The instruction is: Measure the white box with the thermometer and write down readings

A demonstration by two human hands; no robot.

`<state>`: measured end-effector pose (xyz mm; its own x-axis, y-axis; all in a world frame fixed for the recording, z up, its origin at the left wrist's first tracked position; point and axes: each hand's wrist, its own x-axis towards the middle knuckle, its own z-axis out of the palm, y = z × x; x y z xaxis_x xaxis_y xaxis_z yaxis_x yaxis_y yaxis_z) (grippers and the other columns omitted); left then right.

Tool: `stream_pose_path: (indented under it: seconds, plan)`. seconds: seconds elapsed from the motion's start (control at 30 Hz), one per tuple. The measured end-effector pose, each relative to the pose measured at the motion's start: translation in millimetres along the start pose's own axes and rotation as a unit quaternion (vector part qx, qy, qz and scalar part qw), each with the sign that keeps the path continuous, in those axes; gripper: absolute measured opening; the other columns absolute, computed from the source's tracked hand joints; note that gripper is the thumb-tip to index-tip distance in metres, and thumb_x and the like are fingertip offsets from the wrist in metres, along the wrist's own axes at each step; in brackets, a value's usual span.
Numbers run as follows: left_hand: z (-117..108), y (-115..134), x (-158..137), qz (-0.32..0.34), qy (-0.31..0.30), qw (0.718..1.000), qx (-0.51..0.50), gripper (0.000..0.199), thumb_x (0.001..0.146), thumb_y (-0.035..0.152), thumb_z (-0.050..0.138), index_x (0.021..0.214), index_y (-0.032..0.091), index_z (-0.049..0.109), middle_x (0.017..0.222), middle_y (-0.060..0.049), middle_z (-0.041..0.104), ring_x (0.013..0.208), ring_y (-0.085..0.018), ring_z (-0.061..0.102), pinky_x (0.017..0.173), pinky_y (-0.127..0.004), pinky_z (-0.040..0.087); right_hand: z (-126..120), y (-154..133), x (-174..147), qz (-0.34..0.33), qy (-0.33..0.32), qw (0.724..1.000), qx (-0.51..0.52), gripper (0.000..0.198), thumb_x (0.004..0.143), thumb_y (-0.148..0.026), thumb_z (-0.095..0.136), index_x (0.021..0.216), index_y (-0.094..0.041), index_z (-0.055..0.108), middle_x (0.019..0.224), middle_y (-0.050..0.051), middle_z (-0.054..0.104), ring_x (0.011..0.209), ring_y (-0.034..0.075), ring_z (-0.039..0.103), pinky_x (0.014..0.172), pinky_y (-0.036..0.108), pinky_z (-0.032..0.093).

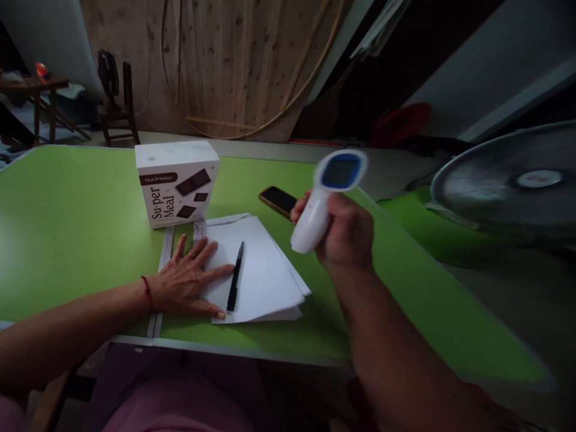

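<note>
My right hand is wrapped round the handle of a white infrared thermometer, raised above the right part of the table. Its blue-framed screen faces me and looks dark. Spread flat, my left hand rests on the left side of a stack of white paper and on the table beside it. A black pen lies across the paper close to my left fingertips. Behind my left hand stands a white "Su-per Meal" box. A dark phone lies behind the thermometer, partly covered by my right hand.
The green table has a pale edge and a seam running under my left hand. A large round fan stands at the right. Beyond the table are a chair with a small dark fan and a wooden panel.
</note>
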<state>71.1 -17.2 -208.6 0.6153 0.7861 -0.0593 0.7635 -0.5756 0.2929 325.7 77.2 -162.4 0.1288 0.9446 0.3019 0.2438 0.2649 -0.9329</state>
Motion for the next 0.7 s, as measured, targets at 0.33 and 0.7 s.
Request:
stream_pose_path:
  seconds: [0.33, 0.7]
  plan:
    - [-3.3, 5.7, 0.7, -0.009, -0.002, 1.0, 0.004, 0.095, 0.076, 0.093, 0.043, 0.153, 0.038, 0.041, 0.166, -0.015, 0.025, 0.151, -0.055, 0.014, 0.112, -0.083, 0.001, 15.8, 1.6, -18.8, 0.161, -0.319, 0.934, -0.008, 0.045, 0.082, -0.062, 0.057, 0.087, -0.018, 0.066, 0.089, 0.012, 0.077, 0.077, 0.024, 0.072, 0.066, 0.035, 0.058]
    - [-2.1, 1.9, 0.2, -0.012, -0.006, 1.0, -0.021, 0.106, 0.07, 0.096, 0.044, 0.155, 0.031, 0.039, 0.167, -0.016, 0.021, 0.153, -0.054, 0.006, 0.117, -0.079, 0.002, 26.5, 19.8, -6.1, 0.066, -0.249, 0.852, -0.456, 0.045, 0.091, -0.057, 0.05, 0.091, -0.017, 0.071, 0.096, 0.019, 0.075, 0.088, 0.032, 0.072, 0.071, 0.038, 0.051]
